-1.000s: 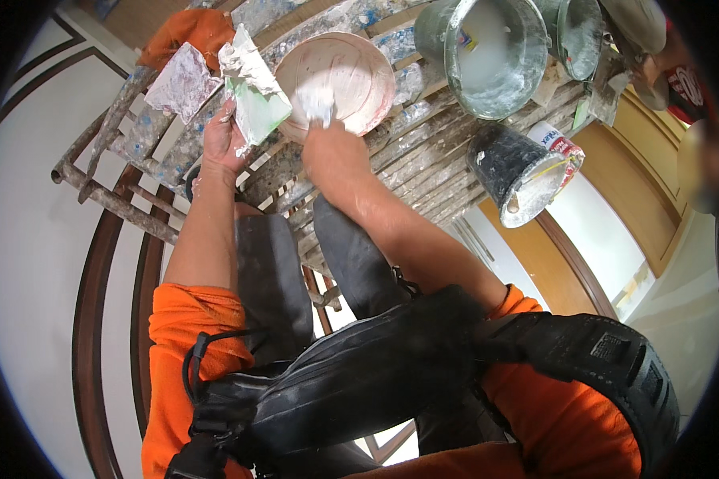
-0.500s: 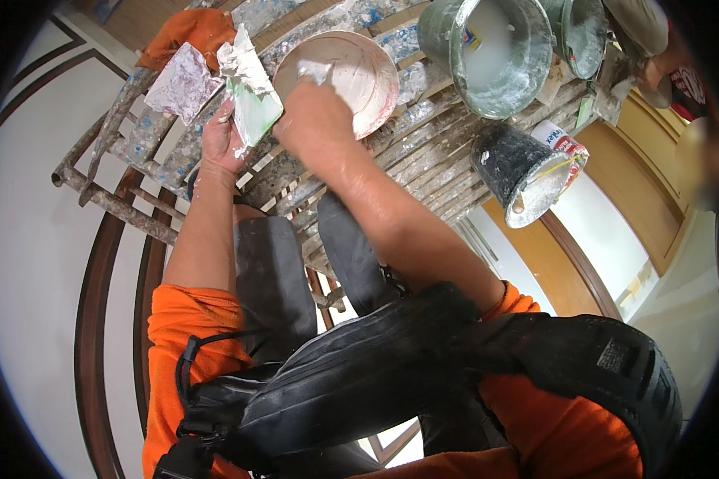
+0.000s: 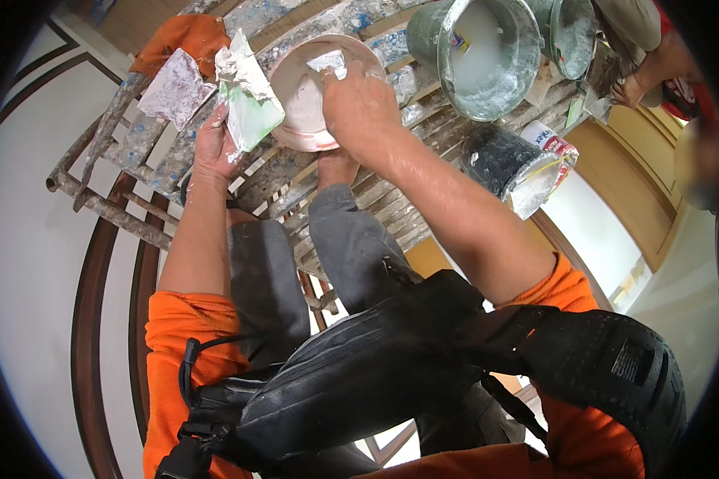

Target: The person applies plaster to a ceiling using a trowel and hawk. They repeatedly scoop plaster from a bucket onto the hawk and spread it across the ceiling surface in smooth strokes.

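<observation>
My left hand (image 3: 216, 137) grips a pale green board (image 3: 252, 121) with a thick lump of white paste (image 3: 238, 68) on its upper part. A scraper (image 3: 326, 62), its blade coated white, is in my right hand (image 3: 359, 104), whose fingers are closed round it over a pale pink, paste-smeared bowl (image 3: 295, 108). Left of the board lie a purplish, crusted square piece (image 3: 172, 88) and an orange cloth (image 3: 180, 41).
A paint-stained slatted platform (image 3: 411, 191) bears two green buckets (image 3: 447, 60) (image 3: 563, 36), a dark bucket (image 3: 487, 160) and a white-and-red container (image 3: 555, 142). A co-worker's hand (image 3: 627, 88) is at the right. My bare foot (image 3: 335, 168) shows below the bowl.
My right hand and scraper have moved up within the bowl and then rightward. The bowl has shifted slightly left. The co-worker's hand has come further into view at the right.
</observation>
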`<state>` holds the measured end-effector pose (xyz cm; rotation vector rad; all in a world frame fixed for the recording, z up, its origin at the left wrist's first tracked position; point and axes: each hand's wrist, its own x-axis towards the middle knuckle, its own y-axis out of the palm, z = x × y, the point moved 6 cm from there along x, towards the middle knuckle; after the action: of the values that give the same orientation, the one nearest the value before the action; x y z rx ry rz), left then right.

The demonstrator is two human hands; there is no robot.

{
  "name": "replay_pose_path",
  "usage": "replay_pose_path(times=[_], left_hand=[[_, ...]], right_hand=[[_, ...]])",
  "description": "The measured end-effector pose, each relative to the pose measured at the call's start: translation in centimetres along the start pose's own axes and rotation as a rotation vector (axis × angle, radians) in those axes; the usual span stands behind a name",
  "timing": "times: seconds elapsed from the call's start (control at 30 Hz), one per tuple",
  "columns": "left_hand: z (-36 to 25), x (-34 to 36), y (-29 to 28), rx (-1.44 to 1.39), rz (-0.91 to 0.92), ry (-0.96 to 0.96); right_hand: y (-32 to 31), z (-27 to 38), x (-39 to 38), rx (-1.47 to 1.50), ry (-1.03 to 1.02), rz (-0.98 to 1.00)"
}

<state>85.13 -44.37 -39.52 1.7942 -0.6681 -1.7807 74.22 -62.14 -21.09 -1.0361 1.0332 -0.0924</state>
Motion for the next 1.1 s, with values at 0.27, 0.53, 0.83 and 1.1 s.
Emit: replay_pose_path(times=[0.27, 0.53, 0.83, 1.1], left_hand=[[1.2, 0.0, 0.4, -0.034, -0.023, -0.03], [0.8, -0.1, 0.3, -0.075, 0.043, -0.074], [0.9, -0.9, 1.3, -0.012, -0.078, -0.063], [1.0, -0.2, 0.5, 0.038, -0.064, -0.108]], right_hand=[[5.1, -2.2, -3.6, 0.244, 0.231, 0.415], [0.9, -1.0, 0.2, -0.04, -0.091, -0.011], [8.0, -0.2, -5.8, 0.253, 0.167, 0.394], [6.7, -4.0, -3.9, 0.447, 0.406, 0.143]])
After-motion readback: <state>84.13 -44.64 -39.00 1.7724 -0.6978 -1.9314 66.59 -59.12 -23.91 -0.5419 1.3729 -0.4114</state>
